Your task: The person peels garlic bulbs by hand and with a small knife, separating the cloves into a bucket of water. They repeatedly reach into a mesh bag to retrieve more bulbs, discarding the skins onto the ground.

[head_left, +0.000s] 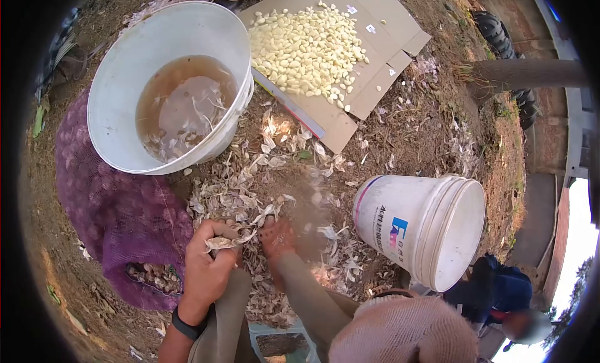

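My left hand (211, 263), with a dark band on its wrist, is closed at the lower left of centre. Dry, papery garlic skin (222, 243) sticks out between its thumb and fingers. Whether a clove is inside the grip cannot be seen. At the lower right, close to the camera, is a pinkish knitted shape that looks like my right hand (403, 330) in a glove; its fingers are hidden. Beside the left hand lies a purple mesh sack (119, 194) of garlic bulbs, its mouth open towards the hand. A foot (278, 238) rests among the peelings.
A large white bucket (103, 106) holds brownish water with floating skins. Peeled garlic cloves (306, 47) lie heaped on flattened cardboard (394, 25). A printed white bucket (400, 222) lies tipped on its side. Garlic skins (231, 181) litter the ground. Another person (500, 288) is at the right.
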Tool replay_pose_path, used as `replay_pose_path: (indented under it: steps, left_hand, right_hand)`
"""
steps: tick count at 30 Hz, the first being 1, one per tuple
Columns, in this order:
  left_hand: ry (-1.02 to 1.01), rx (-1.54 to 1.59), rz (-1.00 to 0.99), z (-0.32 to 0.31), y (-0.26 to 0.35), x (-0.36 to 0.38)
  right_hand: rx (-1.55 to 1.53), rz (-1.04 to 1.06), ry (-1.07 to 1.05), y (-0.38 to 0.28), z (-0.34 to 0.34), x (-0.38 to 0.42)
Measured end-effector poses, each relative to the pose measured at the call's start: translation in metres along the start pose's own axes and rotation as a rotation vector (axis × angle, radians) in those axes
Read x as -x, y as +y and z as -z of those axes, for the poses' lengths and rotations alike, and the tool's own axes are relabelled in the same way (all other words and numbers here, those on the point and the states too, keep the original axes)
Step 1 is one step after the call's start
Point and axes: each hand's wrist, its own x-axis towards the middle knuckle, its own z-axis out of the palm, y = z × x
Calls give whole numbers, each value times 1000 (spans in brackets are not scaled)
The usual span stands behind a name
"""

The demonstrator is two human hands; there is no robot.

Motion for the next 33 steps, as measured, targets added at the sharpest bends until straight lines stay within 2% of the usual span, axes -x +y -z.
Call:
replay_pose_path:
  steps: [3,4,6,7,8,10,12,14,18,19,21,22,24,25,26,27,29,30,33]
  left_hand:
    - [-1,-7,-39,5,-6,2]
    - [-8,11,7,6,-5,3]
    - [-6,43,100,11,-4,6]
    - [-19,-9,48,14,-12,6]
    - [-29,-65,-9,17,-20,4]
    - [-39,-91,38,16,-20,5]
    - [-74,-127,75,14,-17,8]
    - [-87,-150,92,13,-15,9]
    - [7,-415,-326,18,-22,-5]
    - [38,-341,-297,20,-24,-6]
    - [81,-204,-202,22,-25,0]
    - [88,-67,-76,20,-21,3]
    - [104,198,168,14,-13,6]
    - [73,208,71,12,-14,3]
    - [54,223,75,10,-13,3]
    - [37,238,80,7,-10,3]
    - [8,208,31,4,-15,3]
    - [-5,162,-21,3,-23,0]
    - [-59,166,-85,-5,-22,-2]
  right_hand:
    - [-44,11,48,6,-8,-3]
    - [-16,-4,46,4,-8,-8]
    - [338,-88,-113,-19,13,-47]
    - [514,-109,-203,-28,16,-68]
    - [690,-81,-14,-32,16,-73]
    - [787,-32,-195,-29,-25,-103]
    - [821,69,-243,-28,-34,-105]
    - [820,179,-198,-25,-34,-98]
    - [873,362,-117,-9,-19,-95]
    - [827,436,41,-10,0,-97]
    - [866,401,154,-22,42,-97]
    - [870,384,188,-23,59,-98]
    - [1093,262,274,-16,81,-94]
    - [1183,209,227,-10,90,-96]
    - [1191,134,145,-4,96,-94]
    - [1340,195,41,4,108,-97]
    - [1483,173,-86,16,112,-98]
    - [1478,91,-103,19,109,-96]
    - [1523,145,-224,17,102,-92]
